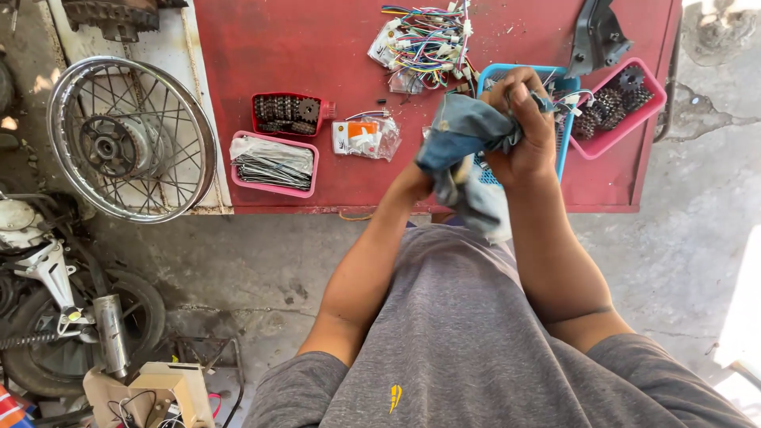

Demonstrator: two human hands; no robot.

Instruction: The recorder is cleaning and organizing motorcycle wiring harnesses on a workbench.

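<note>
Both hands work a blue-grey rag [460, 135] above the front edge of the red tabletop [317, 47]. Right hand [525, 131] has its grip pressed tight around the rag's top. Left hand [418, 176] is wrapped in the cloth, so its grip cannot be told. Just behind sit a blue basket [564, 135] and a pink tray of sprockets [626, 99]. Spoked wheel [131, 139] lies at far left.

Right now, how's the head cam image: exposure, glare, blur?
Head view: daylight, mostly even; blown-out sun patch at the right edge of the concrete floor. Red table and spoked wheel sharp. Slight softness on the right hand and blue rag; left hand hidden behind the rag.
</note>
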